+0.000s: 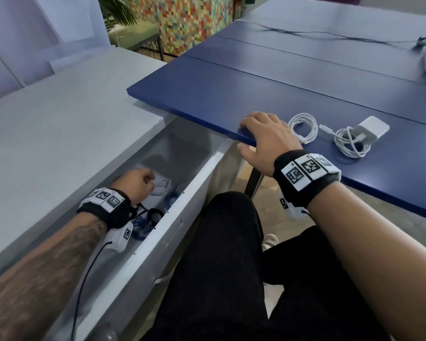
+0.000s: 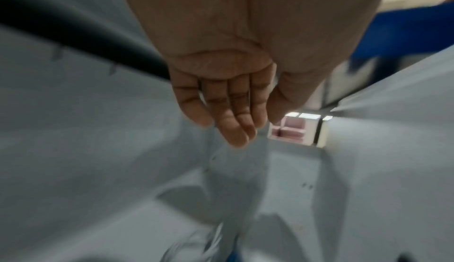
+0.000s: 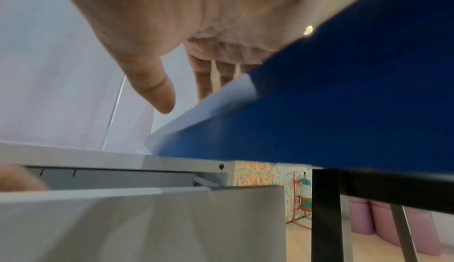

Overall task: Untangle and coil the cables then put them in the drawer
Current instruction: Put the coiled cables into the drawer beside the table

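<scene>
- The coiled white cable (image 1: pixel 303 127) lies on the blue table (image 1: pixel 256 94), just beside the right hand (image 1: pixel 268 139); a second white cable (image 1: pixel 349 143) lies loosely wound beside its charger brick (image 1: pixel 373 130), a little further right.
- Both look light, soft and springy; a coil will likely loosen if lifted by one strand, so pinch across the whole bundle. Take the second one with brick and loops together, or the brick will dangle.
- A long dark cable (image 1: pixel 330 34) lies uncoiled at the table's far side.
- The right grip is relaxed, fingers flat on the table edge, holding nothing.
- The left hand (image 1: pixel 135 179) is inside the open drawer (image 1: pixel 182 193), above blue and pale cables already there; its fingers (image 2: pixel 233 114) are straight and empty.
</scene>
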`<state>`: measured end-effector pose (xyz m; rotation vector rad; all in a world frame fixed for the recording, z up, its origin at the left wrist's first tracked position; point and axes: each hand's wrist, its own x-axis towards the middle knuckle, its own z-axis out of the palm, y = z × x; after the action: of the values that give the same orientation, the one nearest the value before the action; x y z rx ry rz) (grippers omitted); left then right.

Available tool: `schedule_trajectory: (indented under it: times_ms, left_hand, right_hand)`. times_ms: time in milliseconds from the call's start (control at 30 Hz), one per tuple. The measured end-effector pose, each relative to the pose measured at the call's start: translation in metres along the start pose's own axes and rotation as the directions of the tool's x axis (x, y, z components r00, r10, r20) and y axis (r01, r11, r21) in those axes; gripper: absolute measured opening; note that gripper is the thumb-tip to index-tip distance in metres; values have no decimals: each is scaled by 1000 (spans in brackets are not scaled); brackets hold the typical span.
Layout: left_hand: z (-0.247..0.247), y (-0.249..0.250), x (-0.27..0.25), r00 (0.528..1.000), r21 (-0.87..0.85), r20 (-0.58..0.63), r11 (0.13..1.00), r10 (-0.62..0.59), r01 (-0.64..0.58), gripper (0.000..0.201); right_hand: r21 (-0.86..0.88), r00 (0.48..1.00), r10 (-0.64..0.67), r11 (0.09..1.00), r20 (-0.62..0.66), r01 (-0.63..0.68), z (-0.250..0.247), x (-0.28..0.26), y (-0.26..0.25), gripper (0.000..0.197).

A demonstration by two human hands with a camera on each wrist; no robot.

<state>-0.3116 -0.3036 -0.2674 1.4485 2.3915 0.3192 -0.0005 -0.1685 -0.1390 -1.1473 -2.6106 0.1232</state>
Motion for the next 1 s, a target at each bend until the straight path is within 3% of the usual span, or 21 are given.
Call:
schedule_trajectory:
  times_ms: [133, 233, 300, 467, 567, 667, 800, 1000]
  left_hand:
    - [-34, 59, -9, 953, 11, -191, 971, 236, -238, 5]
    - [-52, 98, -19, 895, -30, -241, 919, 375, -393, 6]
    - [-62, 125, -26, 860, -71, -265, 881, 436, -468, 7]
    - [-67, 169, -28, 732, -74, -326, 756, 598, -651, 11]
    - [-66, 183, -26, 663, -67, -257, 672, 703, -738, 36]
    - [-61, 183, -23, 610, -66, -234, 613, 757, -787, 34]
    - [-60, 165, -21, 705, -141, -254, 695, 663, -705, 26]
    - [-63, 137, -22, 768, -197, -231, 744, 597, -638, 23]
  right_hand:
    - [-10, 975, 130, 991, -181, -135, -19, -24, 16, 43]
    - [-77, 955, 236, 964, -177, -253, -27, -37, 35, 38]
    - [-108, 960, 228, 963, -162, -247, -26, -41, 41, 31]
    - [95, 992, 41, 995, -120, -30, -23, -42, 36, 15]
    - [230, 989, -75, 968, -124, 102, -18, -42, 20, 15]
    - [271, 973, -170, 940, -156, 208, -11, -35, 6, 12]
    - [299, 966, -204, 923, -161, 244, -4, -21, -5, 6]
    - [308, 949, -277, 899, -154, 312, 8, -5, -23, 14]
